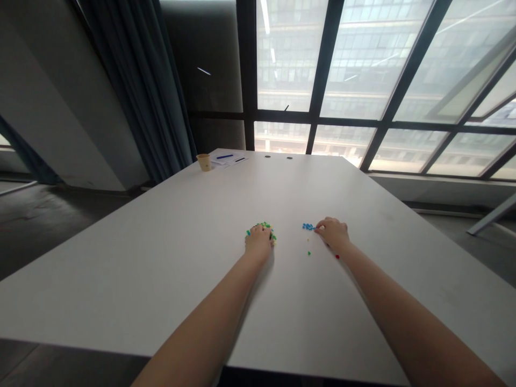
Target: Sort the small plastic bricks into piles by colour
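Note:
My left hand (258, 240) lies over a small heap of mixed green, yellow and blue beads (266, 226) on the white table (161, 252); its fingers curl over the heap and hide most of it. My right hand (334, 232) rests further right, fingertips pinched at the edge of a small cluster of blue beads (308, 227). Whether a bead sits between those fingertips is too small to tell. A loose green bead (308, 252) and a red bead (337, 257) lie near my right wrist.
A tan paper cup (203, 162) stands at the table's far left corner beside papers with a blue pen (228, 158). Two round cable holes (278, 157) sit at the far edge. Large windows and a dark curtain (141, 91) stand behind.

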{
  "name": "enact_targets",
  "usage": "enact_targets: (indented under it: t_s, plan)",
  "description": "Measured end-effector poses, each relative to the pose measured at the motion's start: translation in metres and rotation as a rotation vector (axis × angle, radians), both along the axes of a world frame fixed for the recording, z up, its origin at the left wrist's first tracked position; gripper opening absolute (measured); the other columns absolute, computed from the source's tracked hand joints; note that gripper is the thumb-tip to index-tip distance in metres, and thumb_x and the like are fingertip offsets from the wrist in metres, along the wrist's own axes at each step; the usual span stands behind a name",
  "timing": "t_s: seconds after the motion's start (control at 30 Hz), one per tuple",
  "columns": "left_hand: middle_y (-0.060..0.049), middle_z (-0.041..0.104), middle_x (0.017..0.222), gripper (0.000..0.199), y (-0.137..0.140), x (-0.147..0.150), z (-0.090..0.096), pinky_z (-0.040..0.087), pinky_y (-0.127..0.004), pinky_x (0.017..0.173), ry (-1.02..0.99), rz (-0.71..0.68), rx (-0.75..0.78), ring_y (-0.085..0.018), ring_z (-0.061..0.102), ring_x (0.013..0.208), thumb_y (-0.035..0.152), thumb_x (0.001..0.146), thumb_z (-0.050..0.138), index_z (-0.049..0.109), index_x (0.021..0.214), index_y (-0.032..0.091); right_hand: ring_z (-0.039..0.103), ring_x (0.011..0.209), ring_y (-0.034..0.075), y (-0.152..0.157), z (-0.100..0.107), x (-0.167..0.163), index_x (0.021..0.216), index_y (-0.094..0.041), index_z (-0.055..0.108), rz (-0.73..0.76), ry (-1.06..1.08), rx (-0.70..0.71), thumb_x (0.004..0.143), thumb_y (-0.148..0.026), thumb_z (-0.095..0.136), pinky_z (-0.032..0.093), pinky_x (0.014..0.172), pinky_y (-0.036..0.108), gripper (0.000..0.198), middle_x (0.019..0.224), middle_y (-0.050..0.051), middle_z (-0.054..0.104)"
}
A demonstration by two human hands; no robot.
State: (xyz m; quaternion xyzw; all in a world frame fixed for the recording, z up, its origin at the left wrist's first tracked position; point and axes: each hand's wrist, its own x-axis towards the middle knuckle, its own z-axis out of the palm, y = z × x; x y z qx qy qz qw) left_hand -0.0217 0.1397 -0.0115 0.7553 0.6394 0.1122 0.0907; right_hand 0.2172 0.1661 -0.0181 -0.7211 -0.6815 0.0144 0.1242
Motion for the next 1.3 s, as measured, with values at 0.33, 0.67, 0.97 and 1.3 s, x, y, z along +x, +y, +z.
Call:
enact_targets:
  t_s: [0.33,0.67,0.97,1.3]
  plan:
    - [-0.011,0.059,0.093,0.019,0.007,-0.002,-0.005,0.038,-0.032,0.08,-0.096,-0.062,0.024,-0.021,0.051,0.09,0.009,0.077,0.044,0.06,0.084,0.014,0.052,0.089,0.018,0.003,0.008,-0.005,0.081,-0.024,0.068,-0.019,0.024,0.029,0.078,-0.03,0.049,0.03,0.07,0.03,0.02,0.09,0.004,0.062]
    - [-0.012,0.059,0.087,0.019,0.008,0.0,-0.004,0.04,-0.03,0.075,-0.021,-0.034,0.047,-0.02,0.054,0.085,0.013,0.078,0.039,0.058,0.077,0.014,0.05,0.066,0.014,-0.022,0.002,0.053,0.08,-0.021,0.068,-0.166,0.174,0.215,0.075,-0.037,0.045,0.032,0.062,0.026,0.029,0.069,0.002,0.056]
    - [-0.008,0.058,0.078,0.021,0.011,-0.001,-0.003,0.038,-0.028,0.072,-0.179,-0.035,0.132,-0.017,0.052,0.076,0.011,0.079,0.036,0.056,0.076,0.015,0.049,0.063,0.014,-0.028,-0.008,0.05,0.075,-0.019,0.067,-0.102,0.249,0.252,0.073,-0.035,0.045,0.034,0.064,0.027,0.027,0.067,0.002,0.055]
    - [-0.001,0.063,0.08,0.013,-0.019,0.03,0.008,0.044,-0.024,0.069,-0.66,-0.358,0.085,-0.013,0.057,0.075,0.025,0.077,0.051,0.055,0.088,0.019,0.049,0.062,0.013,-0.043,0.003,0.027,0.072,-0.019,0.066,0.203,0.369,0.309,0.076,-0.03,0.048,0.036,0.063,0.025,0.022,0.062,0.001,0.053]
